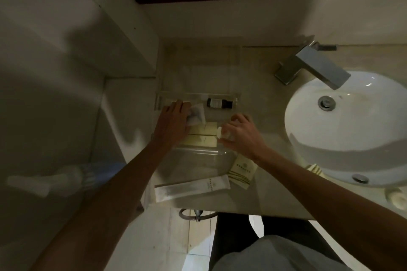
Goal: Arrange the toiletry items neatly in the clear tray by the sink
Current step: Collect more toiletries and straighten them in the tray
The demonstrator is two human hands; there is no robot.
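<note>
Two bare hands over the clear tray (199, 95) left of the white sink (343, 130). Inside the tray, counted: one small dark bottle (219, 103) lying on its side at the far edge, two pale yellow boxes (202, 136) side by side and touching, one greyish sachet (196, 114). Outside the tray, on the counter (259, 200) at the near side: one long white tube (191, 188) lying flat, one cream packet with dark stripes (242, 170) just beside it, tilted. A further striped item at the sink's near rim, too hidden to name.

Left hand (174, 121) spread flat, palm down, fingers resting on the sachet and the left end of the boxes, gripping nothing visibly. Right hand (240, 132) curled around a small white object (221, 133), fingers closed on it, just right of the boxes, at the tray's right edge. Dark bottle between the two hands, farther away, touched by neither.

Tray walls transparent, faint, glinting. Chrome faucet (312, 66) beyond, angled over the basin.
</note>
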